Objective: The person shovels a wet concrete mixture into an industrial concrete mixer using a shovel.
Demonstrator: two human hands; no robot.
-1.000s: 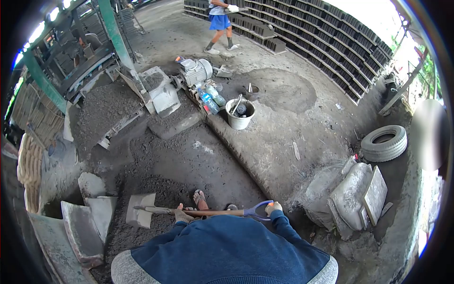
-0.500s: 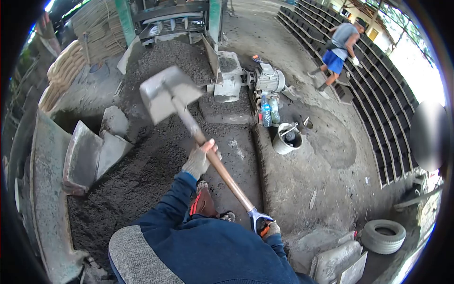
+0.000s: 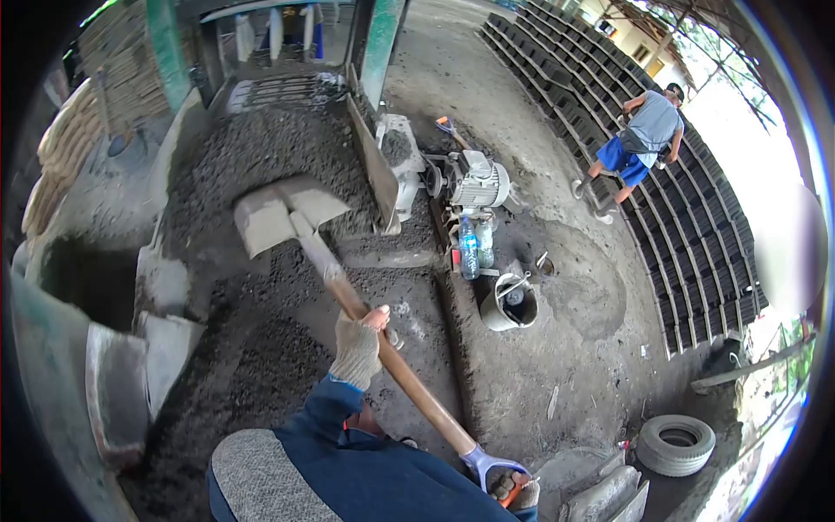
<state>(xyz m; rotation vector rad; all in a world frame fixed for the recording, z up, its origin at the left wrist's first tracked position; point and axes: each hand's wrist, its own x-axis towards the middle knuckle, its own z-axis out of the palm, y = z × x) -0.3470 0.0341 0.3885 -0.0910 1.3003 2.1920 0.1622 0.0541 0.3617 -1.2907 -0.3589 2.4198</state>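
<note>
A shovel (image 3: pixel 417 396) with a wooden shaft runs from lower right to upper left. My left hand (image 3: pixel 358 344), in a pale knit glove with bare fingertips, is closed around the middle of the shaft. At the end of the shovel, my right hand (image 3: pixel 522 494), also gloved, grips the purple and orange D-shaped handle (image 3: pixel 484 463). The metal blade (image 3: pixel 277 216) overlaps the near side of a heap of dark, damp grainy mix (image 3: pixel 261 143). Loose dark material (image 3: pixel 252 348) covers the floor to the left of my left arm.
An electric motor (image 3: pixel 477 181) stands right of the heap, with water bottles (image 3: pixel 470 248) and a bucket (image 3: pixel 497 315) nearer. Sloping metal plates (image 3: pixel 117 383) line the left. A co-worker (image 3: pixel 639 135) stands by racks of dark blocks (image 3: pixel 696 235). A tire (image 3: pixel 677 444) lies lower right.
My view has shifted toward the heap. The shovel blade has come closer to the heap, both hands keeping their grip. The co-worker has turned toward the racks, arms drawn in.
</note>
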